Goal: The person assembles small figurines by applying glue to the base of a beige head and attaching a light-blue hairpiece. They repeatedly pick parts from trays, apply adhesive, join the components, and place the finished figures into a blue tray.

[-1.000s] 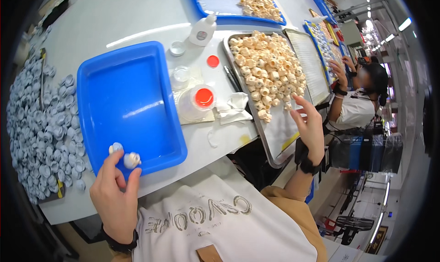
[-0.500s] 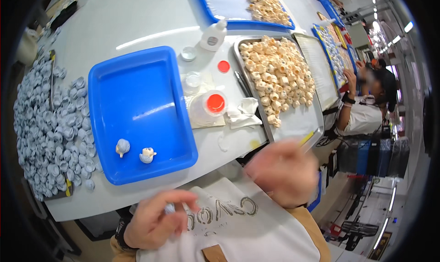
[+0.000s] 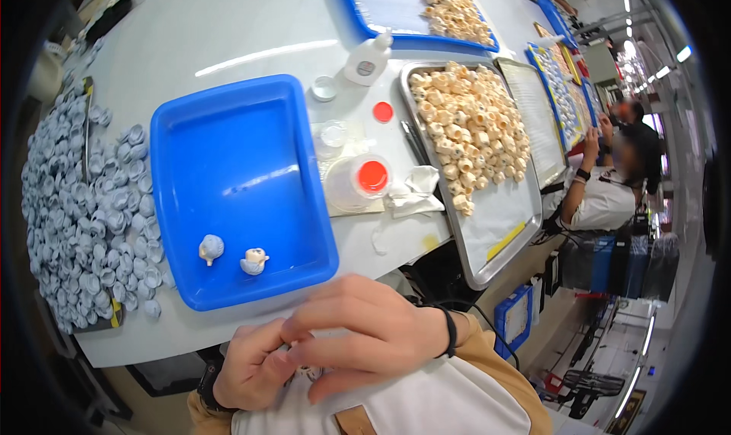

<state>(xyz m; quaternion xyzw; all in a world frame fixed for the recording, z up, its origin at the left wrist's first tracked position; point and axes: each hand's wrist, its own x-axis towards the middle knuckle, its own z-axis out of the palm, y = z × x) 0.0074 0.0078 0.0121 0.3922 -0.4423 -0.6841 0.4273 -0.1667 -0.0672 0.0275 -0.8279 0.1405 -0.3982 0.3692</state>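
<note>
In front of my apron, below the blue tray [image 3: 236,206], my two hands meet. My left hand [image 3: 255,366] has its fingers closed on a small blue-grey piece, now almost wholly covered by fingers. Over it lies my right hand [image 3: 369,332], fingers bent, the tips at my left fingertips; whatever it pinches is hidden. Inside the blue tray, near its front edge, rest two small cream figure heads with blue-grey caps: a left head [image 3: 211,249] and a right head [image 3: 254,261].
Left of the tray spreads a heap of blue-grey shell pieces [image 3: 91,222]. At right, a metal tray [image 3: 495,241] holds many cream hollow pieces [image 3: 472,123]. Between them stand a red-topped clear jar [image 3: 356,182], a white bottle [image 3: 368,58] and crumpled tissue [image 3: 416,193]. A co-worker [image 3: 609,176] sits beyond.
My right hand has moved left from beside the metal tray and come onto my left hand. The blue-grey piece, visible before between my left fingers, is now mostly covered.
</note>
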